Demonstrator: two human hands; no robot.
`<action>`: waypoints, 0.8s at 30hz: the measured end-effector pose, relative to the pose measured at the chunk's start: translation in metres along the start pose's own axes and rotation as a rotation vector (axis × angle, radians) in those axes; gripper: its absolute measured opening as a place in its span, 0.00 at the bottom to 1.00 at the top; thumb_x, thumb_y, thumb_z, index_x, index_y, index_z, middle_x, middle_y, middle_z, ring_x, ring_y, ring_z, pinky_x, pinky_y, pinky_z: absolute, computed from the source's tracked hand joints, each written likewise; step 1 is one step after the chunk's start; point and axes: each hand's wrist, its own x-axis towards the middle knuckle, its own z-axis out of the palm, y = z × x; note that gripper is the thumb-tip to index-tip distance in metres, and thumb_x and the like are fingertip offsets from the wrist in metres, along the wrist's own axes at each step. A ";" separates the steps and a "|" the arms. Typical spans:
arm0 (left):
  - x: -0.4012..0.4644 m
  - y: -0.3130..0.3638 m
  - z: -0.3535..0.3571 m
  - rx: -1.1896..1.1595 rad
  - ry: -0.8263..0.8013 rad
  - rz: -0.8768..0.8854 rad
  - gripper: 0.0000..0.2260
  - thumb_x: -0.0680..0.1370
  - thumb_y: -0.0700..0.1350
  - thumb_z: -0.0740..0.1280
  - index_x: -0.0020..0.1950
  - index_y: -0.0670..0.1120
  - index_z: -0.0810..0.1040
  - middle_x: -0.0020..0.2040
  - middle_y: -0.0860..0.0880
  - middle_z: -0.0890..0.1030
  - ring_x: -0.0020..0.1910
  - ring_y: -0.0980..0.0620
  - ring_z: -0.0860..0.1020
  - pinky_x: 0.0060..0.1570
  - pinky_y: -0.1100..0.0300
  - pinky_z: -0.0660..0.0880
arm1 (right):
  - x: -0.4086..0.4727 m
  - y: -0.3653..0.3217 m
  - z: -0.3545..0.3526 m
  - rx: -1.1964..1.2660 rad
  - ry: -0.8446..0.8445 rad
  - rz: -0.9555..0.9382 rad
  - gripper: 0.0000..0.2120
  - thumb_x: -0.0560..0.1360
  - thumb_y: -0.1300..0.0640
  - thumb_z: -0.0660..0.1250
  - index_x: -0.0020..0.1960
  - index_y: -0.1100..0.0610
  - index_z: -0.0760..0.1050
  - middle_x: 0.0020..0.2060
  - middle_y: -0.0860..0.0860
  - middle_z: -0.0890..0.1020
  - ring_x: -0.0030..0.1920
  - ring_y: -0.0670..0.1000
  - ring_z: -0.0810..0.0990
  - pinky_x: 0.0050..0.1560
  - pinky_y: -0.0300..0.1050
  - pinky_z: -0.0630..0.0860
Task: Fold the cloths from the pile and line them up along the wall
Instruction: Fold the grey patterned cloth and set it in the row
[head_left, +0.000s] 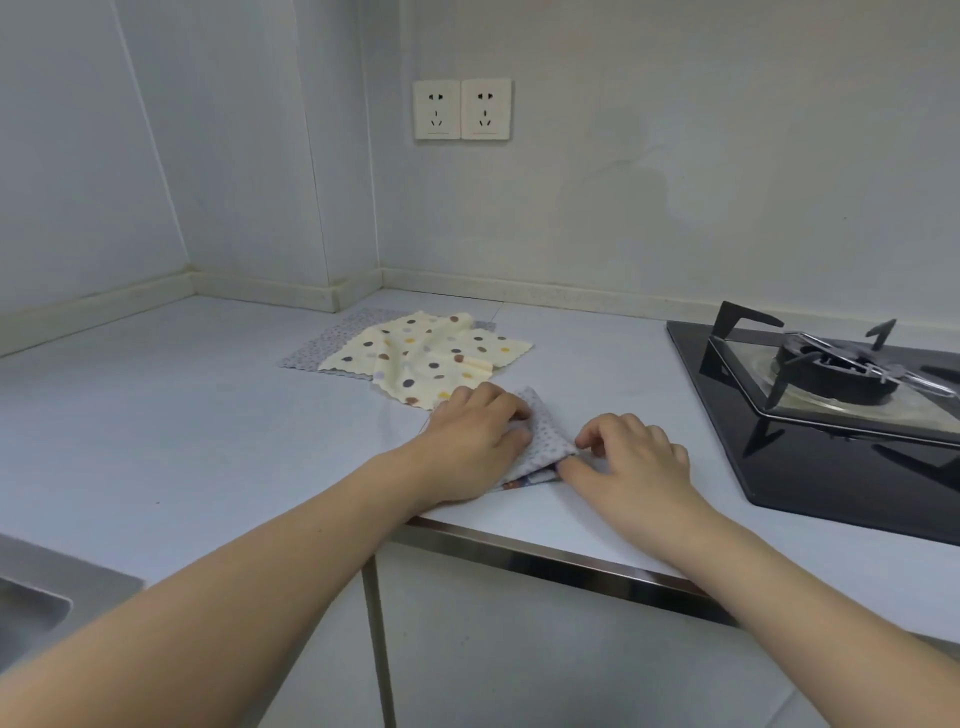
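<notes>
While both hands work near front edge of counter (208, 415), grey dotted cloth (543, 441) lies partly folded between them. Left hand (470, 441) presses flat on cloth, fingers curled over fold. Right hand (631, 462) pinches cloth corner. Cream spotted cloth (426, 353) lies crumpled behind, atop second grey cloth (332, 338), near wall. Stove (831, 410) at right.

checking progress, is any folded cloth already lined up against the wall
No, the only cloths away from the hands are the cream dotted cloth and the grey cloth under it, both lying unfolded in a pile.
</notes>
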 end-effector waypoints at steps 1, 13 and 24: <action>0.001 0.000 0.001 0.027 -0.008 0.005 0.16 0.82 0.52 0.55 0.70 0.52 0.68 0.65 0.50 0.69 0.61 0.48 0.65 0.66 0.49 0.62 | 0.000 -0.001 0.001 -0.047 0.002 -0.008 0.12 0.75 0.39 0.58 0.52 0.46 0.68 0.50 0.44 0.68 0.56 0.51 0.67 0.52 0.46 0.58; 0.006 -0.007 0.007 0.069 -0.039 0.000 0.19 0.81 0.53 0.52 0.72 0.53 0.66 0.68 0.51 0.68 0.64 0.47 0.65 0.66 0.49 0.62 | 0.002 -0.020 0.007 -0.170 0.059 0.003 0.12 0.78 0.48 0.53 0.53 0.54 0.70 0.53 0.51 0.71 0.54 0.54 0.68 0.53 0.50 0.63; 0.003 -0.001 0.003 0.101 -0.083 -0.018 0.19 0.83 0.53 0.52 0.75 0.54 0.62 0.73 0.51 0.63 0.69 0.47 0.60 0.70 0.51 0.56 | 0.000 -0.012 0.004 -0.084 0.061 -0.091 0.08 0.77 0.56 0.56 0.56 0.50 0.64 0.51 0.48 0.72 0.51 0.54 0.70 0.51 0.50 0.65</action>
